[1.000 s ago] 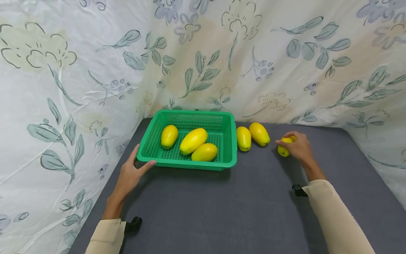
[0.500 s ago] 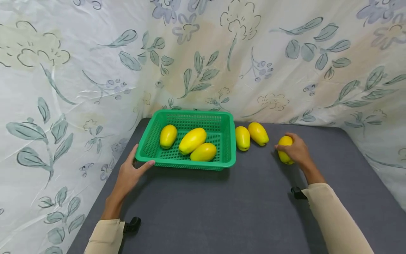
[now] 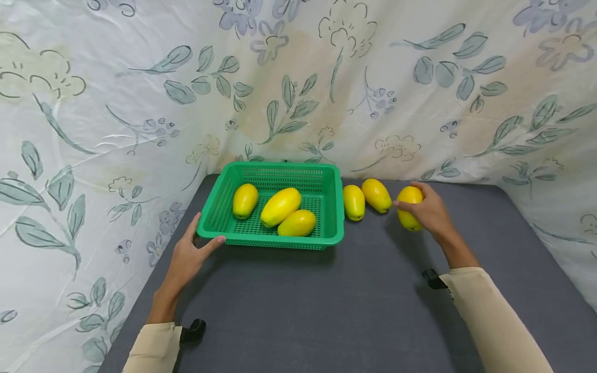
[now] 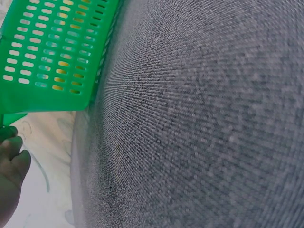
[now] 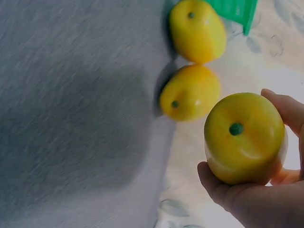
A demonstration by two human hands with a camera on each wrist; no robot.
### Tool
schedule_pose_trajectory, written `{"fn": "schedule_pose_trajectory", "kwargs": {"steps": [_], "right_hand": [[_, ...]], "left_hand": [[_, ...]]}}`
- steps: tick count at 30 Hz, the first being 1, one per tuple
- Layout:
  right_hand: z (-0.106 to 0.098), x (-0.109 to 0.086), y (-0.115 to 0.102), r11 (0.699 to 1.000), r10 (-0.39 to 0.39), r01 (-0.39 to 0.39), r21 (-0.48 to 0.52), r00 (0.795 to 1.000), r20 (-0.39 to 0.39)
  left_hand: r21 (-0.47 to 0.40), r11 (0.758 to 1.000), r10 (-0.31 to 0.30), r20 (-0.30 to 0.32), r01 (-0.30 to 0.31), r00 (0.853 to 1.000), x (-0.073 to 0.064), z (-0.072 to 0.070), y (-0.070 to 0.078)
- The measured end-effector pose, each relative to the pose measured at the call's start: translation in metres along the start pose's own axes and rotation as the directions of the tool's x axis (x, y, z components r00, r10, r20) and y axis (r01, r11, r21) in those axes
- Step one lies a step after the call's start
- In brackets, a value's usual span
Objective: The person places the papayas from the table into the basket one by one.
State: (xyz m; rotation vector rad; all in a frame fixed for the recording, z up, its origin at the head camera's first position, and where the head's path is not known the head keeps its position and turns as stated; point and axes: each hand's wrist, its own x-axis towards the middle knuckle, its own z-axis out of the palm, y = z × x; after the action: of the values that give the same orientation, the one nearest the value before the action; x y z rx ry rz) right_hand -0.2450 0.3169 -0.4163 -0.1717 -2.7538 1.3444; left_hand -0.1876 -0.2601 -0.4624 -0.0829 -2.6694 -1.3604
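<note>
My right hand (image 3: 429,210) grips a yellow mango (image 3: 410,208) between thumb and fingers, raised over the table right of the other fruit. In the right wrist view that mango (image 5: 244,137) turns its green stem nub to the camera. My left hand (image 3: 187,256) holds the near left corner of a green plastic basket (image 3: 280,242), thumb at the front rim and fingers along the left side. Inside the basket lie three mangoes (image 3: 281,206). Just right of it, a mango (image 3: 354,202) and another mango (image 3: 377,195) lie close together on the table.
A dark grey cloth covers the table (image 3: 298,311). Floral fabric (image 3: 298,88) hangs right behind the basket and along the left side. Black straps with small devices (image 3: 193,331) sit on both wrists.
My right hand has taken hold of the mango, lifted it from the table and brought it slightly left. The left hand stays at the basket corner. The view has shifted a little.
</note>
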Motion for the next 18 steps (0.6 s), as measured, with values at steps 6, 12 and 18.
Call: {"fn": "schedule_pose_trajectory", "kwargs": {"steps": [6,12,18], "right_hand": [[0.005,-0.007,-0.026,0.999,-0.027,0.026,0.042,1.0,0.009],[0.012,-0.014,-0.048,0.996,-0.049,0.048,0.08,0.999,0.013],[0.021,-0.02,-0.068,0.987,-0.088,0.084,0.137,0.996,0.021]], "left_hand": [[-0.007,1.0,0.006,0.001,-0.006,1.0,0.0,-0.001,-0.001],[-0.011,1.0,0.005,0.004,-0.005,1.0,-0.001,-0.001,-0.001],[-0.015,1.0,0.013,0.002,-0.013,1.0,-0.001,-0.001,-0.001]]}}
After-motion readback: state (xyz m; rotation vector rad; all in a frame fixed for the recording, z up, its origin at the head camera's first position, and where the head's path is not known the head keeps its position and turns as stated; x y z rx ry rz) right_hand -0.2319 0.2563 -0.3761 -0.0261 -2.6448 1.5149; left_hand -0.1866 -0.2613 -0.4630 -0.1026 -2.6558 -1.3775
